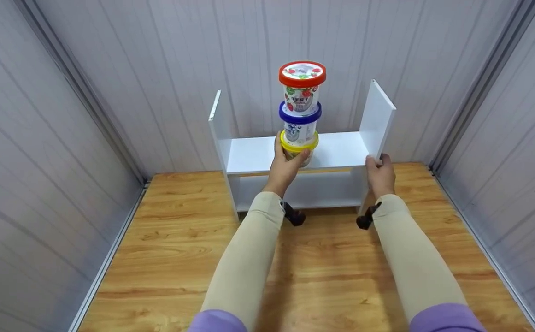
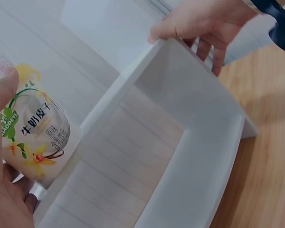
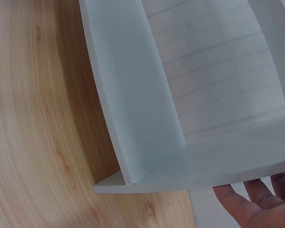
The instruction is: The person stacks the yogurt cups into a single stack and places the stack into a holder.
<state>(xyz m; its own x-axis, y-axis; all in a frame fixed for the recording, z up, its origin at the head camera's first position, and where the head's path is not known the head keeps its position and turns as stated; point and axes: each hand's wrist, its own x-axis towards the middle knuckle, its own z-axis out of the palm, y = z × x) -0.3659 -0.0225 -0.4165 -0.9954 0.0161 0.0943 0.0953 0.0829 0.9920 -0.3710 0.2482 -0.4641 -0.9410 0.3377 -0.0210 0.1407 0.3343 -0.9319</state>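
Note:
Three printed paper tubs stand stacked over the shelf unit's middle board: a red-lidded tub on top, a blue-lidded tub beneath it, and a yellow-lidded tub at the bottom. My left hand grips the bottom tub, thumb across its front near the lid. In the left wrist view, that tub's base is right at the board's front edge. My right hand holds the front edge of the white unit's right side panel, its fingers on the outer face.
The white unit's lower board sits close over the wood-look floor. Its left side panel rises above the middle board. A pale panelled wall stands behind, with walls on both sides.

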